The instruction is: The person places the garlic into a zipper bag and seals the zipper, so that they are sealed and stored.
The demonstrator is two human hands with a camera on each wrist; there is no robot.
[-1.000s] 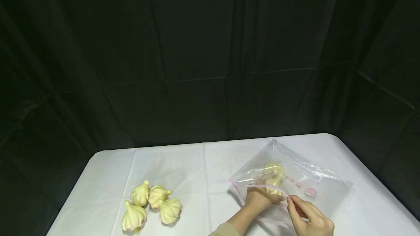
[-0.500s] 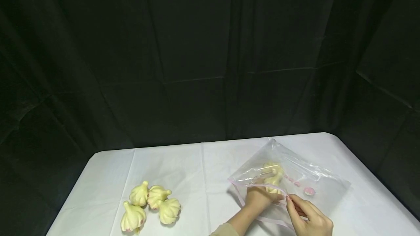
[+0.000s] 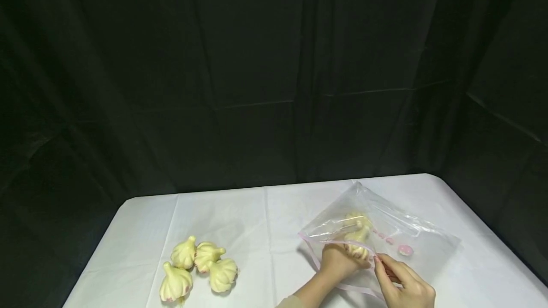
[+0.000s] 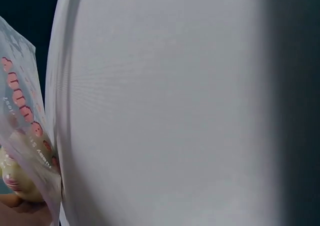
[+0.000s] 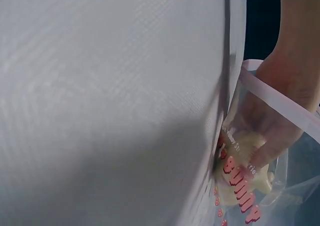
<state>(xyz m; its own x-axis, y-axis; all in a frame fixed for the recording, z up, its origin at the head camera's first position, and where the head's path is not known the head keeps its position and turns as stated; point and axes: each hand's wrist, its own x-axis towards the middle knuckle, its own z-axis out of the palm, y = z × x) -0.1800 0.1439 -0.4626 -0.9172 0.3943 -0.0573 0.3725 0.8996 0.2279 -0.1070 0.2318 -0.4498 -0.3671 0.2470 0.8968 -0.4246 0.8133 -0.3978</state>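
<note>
A clear zip bag (image 3: 421, 239) with pink prints and a pink rim lies at the right of the table. My left hand (image 3: 340, 261) reaches in through its mouth and grips a garlic bulb (image 3: 356, 251); in the right wrist view its fingers (image 5: 270, 148) bend round the pale bulb (image 5: 232, 188) behind the printed plastic. Just beyond, another garlic bulb (image 3: 356, 217) shows through the film. My right hand (image 3: 404, 283) pinches the bag's rim between thumb and forefinger, beside the left hand. The left fingertips are partly hidden by plastic and garlic.
Several garlic bulbs (image 3: 207, 256) stand in a close group at the left of the table. A white cloth (image 3: 265, 222) covers the tabletop. Behind and to the sides hangs a black curtain (image 3: 257, 84).
The left hand has turned slightly inside the bag, and the nearer bulb's root end now shows more in front of it. The right hand keeps its pinch on the rim.
</note>
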